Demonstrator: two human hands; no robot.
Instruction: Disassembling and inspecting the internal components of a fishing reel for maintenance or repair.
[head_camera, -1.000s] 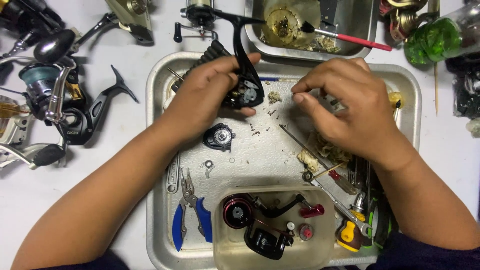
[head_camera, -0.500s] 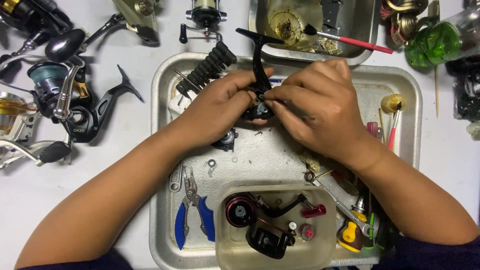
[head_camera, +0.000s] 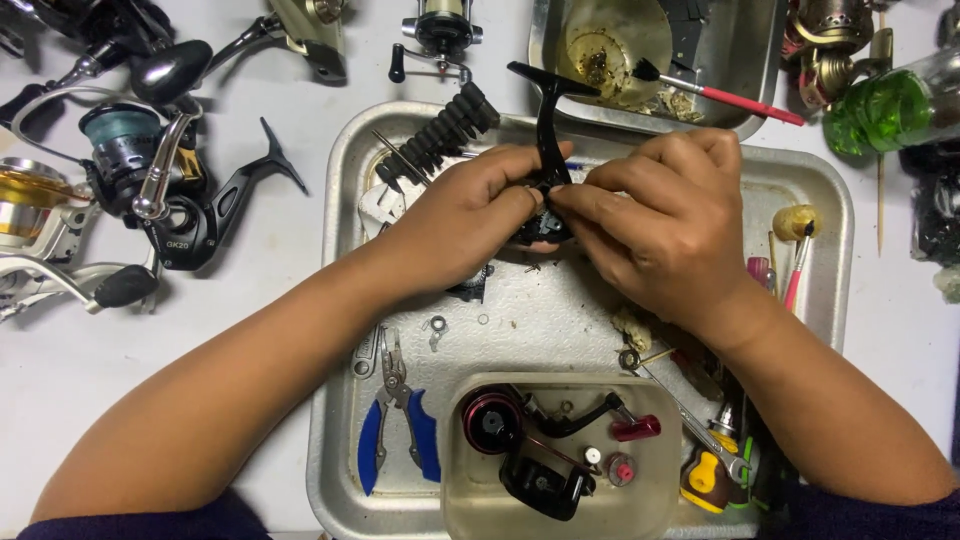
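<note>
My left hand (head_camera: 465, 215) and right hand (head_camera: 660, 215) meet over the upper middle of the steel tray (head_camera: 340, 300), both closed around a black reel body (head_camera: 545, 205). My left thumb and fingers pinch it from the left, my right fingers curl onto it from the right — most of it is hidden between them. What shows is glossy black: a slim stem rising from my fingers and ending in a flat foot (head_camera: 550, 80) that tilts toward the top of the view, above the tray's far rim.

No package shows. The one label I can make out is small pale lettering on the black frame of a spinning reel (head_camera: 180, 205) lying well to the left on the white table; its spool carries teal line. A green glass bottle (head_camera: 885, 105) lies at the upper right, label not readable.

In the tray, blue-handled pliers (head_camera: 400, 420) lie near the left wall, and a clear tub (head_camera: 560, 460) at the near edge holds a dark red spool and black parts. Beyond the tray a second steel pan (head_camera: 755, 60) holds a red-handled brush (head_camera: 720, 92).
</note>
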